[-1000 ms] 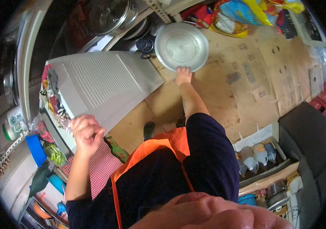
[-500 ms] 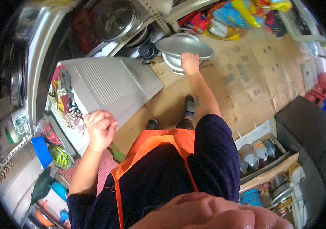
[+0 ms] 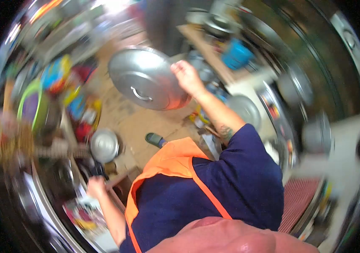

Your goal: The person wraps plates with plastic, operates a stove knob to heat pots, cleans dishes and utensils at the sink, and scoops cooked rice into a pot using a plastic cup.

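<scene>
My right hand point(image 3: 185, 76) is closed on the rim of a large round metal lid point(image 3: 146, 78) with a curved handle on its upper face. The lid hangs tilted over the floor, at the upper middle of the view. My left hand point(image 3: 96, 186) is at the lower left, blurred by motion, beside dark cookware and above a bundle of coloured cloths point(image 3: 85, 217). Whether its fingers are spread or closed is too smeared to tell. Left of centre, a round silver pot or bowl point(image 3: 104, 145) stands low down, apart from both hands.
Colourful bags point(image 3: 78, 103) and a green-rimmed basin point(image 3: 30, 105) are at the left. A counter at the right bears a blue container point(image 3: 237, 54) and a metal plate point(image 3: 244, 110). Pots point(image 3: 316, 133) are further right. My foot in a slipper point(image 3: 155, 139) is on the cardboard-covered floor.
My right hand has lifted the lid off the round metal vessel and carried it away. The view has swung round to the counter side. My left hand is now lower in view.
</scene>
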The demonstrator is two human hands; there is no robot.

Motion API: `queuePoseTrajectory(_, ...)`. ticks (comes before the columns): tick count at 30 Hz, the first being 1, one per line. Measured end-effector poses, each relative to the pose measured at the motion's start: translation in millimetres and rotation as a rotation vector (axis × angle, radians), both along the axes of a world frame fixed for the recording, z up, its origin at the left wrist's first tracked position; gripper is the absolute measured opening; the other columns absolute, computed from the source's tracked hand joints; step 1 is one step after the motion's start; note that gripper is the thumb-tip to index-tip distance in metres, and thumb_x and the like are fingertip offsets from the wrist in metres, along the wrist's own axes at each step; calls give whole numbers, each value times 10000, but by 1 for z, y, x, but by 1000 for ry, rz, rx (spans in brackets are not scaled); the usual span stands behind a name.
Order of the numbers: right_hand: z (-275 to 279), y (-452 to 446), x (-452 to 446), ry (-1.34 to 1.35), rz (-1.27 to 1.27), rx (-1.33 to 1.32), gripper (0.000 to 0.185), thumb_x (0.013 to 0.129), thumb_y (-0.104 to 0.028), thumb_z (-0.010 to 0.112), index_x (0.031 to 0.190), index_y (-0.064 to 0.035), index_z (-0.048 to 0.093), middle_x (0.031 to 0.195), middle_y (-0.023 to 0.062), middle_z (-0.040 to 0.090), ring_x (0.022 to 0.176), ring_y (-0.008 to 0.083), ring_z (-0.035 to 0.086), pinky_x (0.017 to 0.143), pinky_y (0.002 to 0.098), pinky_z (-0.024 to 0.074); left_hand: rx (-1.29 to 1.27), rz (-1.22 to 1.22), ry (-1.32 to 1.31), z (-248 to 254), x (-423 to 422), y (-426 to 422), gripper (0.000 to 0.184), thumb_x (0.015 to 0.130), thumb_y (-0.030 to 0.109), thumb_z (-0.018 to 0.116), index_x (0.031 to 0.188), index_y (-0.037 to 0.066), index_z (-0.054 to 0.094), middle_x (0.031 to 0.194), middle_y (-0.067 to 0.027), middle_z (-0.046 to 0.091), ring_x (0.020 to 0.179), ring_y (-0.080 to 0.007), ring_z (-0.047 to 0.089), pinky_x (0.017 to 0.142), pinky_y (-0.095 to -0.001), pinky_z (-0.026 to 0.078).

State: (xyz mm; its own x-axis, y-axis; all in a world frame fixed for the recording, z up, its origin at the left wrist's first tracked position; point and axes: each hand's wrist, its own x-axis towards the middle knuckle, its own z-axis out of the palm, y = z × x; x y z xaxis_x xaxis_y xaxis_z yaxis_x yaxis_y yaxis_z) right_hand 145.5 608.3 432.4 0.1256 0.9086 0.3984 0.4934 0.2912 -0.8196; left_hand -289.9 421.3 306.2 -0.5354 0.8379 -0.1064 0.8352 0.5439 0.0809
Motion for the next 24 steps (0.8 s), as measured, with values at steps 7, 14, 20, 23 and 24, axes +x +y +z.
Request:
queuePoseTrajectory(7, 112, -263, 227, 1098, -640, 434, 275, 836, -234, 488, 997, -11, 507, 960, 97, 546, 875, 226, 523, 787, 394, 417, -92, 9, -360, 9, -1, 6, 166, 554, 223, 640, 630, 81, 596, 635, -50, 600, 638, -225, 541, 732, -500, 285)
queuePoseTrajectory(14, 119, -499, 346, 917, -1080, 861, 468, 898, -322, 287, 1241, -4, 300, 1319, 92, 294, 1181, 237, 316, 981, 415, 241, -35, -506, -214, -45, 37, 64, 250, 539, 221, 633, 660, 6, 594, 640, -142, 599, 557, -300, 545, 553, -339, 419)
queuePoseTrajectory(20, 119, -626, 447, 915, -1436, 950, 425, 854, -291, 302, 1164, -17, 398, 1225, 109, 414, 1083, 246, 424, 887, 438, 337, -73, -626, -214, 7, 213, 32, 224, 641, 280, 576, 739, 88, 637, 763, -85, 615, 768, -269, 581, 706, -498, 354)
queuePoseTrajectory(23, 127, -650, 483, 1141, -1601, 800, 424, 849, -265, 316, 1197, -37, 396, 1240, 85, 409, 1119, 235, 398, 901, 397, 341, 6, -662, -141, 4, 276, -2, 187, 639, 254, 570, 716, 100, 643, 820, -66, 602, 806, -248, 567, 706, -482, 355)
queuePoseTrajectory(24, 118, -660, 504, 1211, -1622, 774, 416, 844, -258, 323, 1189, -38, 399, 1233, 80, 412, 1106, 226, 402, 885, 388, 348, 6, -650, -141, 8, 296, -14, 187, 639, 254, 570, 716, 100, 643, 820, -66, 602, 806, -248, 567, 706, -482, 355)
